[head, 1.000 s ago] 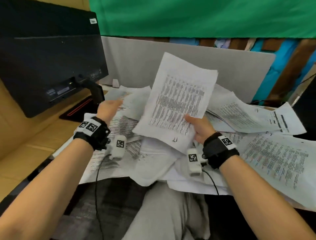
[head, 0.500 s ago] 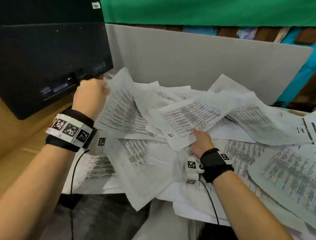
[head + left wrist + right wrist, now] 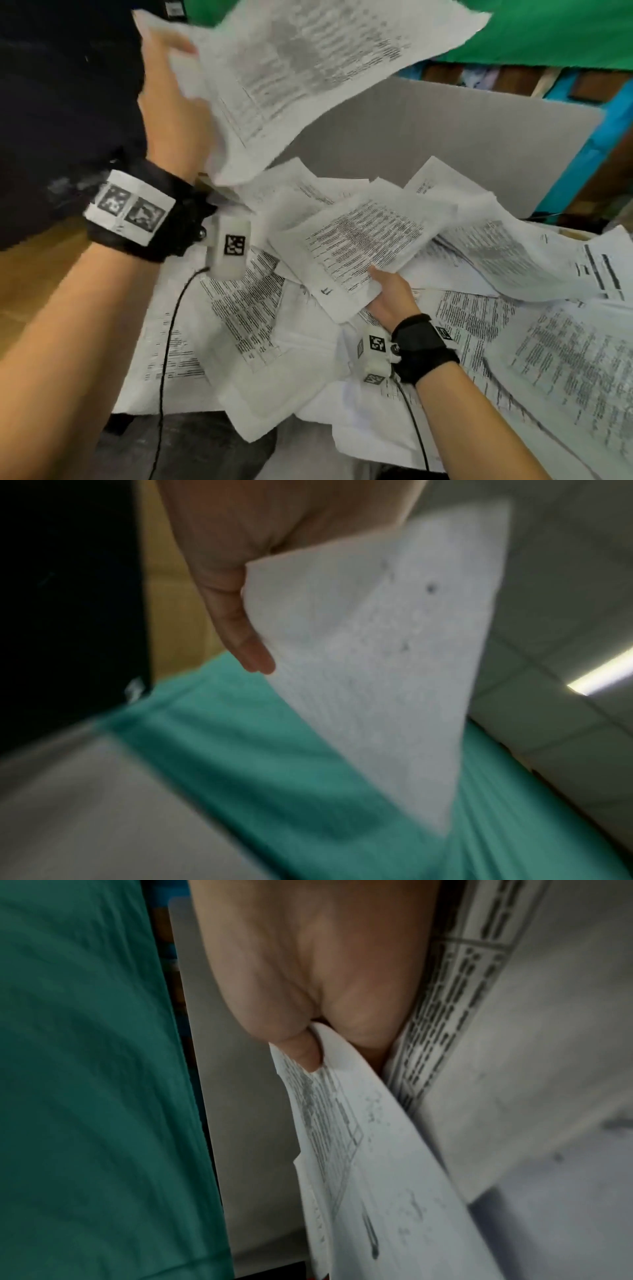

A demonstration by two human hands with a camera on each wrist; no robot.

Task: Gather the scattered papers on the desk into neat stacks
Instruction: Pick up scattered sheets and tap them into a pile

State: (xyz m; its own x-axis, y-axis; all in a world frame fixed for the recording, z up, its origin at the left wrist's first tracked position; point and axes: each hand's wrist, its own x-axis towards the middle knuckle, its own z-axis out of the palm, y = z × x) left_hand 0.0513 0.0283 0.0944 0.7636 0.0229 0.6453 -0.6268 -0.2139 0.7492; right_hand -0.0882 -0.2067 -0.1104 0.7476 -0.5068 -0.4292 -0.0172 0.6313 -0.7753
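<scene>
Now, papers (image 3: 239, 342): they lie all over the desk, one on top of another, some hanging off the near edge. No neat stack yet.
Left hand (image 3: 171, 113): it grips a sheet (image 3: 301, 68) at one edge. A moment ago that sheet was low, near the pile. Now it is high up in the air, in front of the screen.
Right hand (image 3: 390, 301): thumb on top, fingers under, it holds a bundle (image 3: 363, 240) by its near corner, just above the pile. It has stayed low.
What this means: I think the high sheet will go onto the bundle next. Most of the job is still to do.
Around: a dark screen (image 3: 61, 120) on the left, a grey wall (image 3: 445, 147) behind the desk, a green cloth (image 3: 548, 34) up high.
In the way: the sheets overlap, so pulling one may drag others off the desk. The wrist cable (image 3: 168, 342) lies across some sheets.
</scene>
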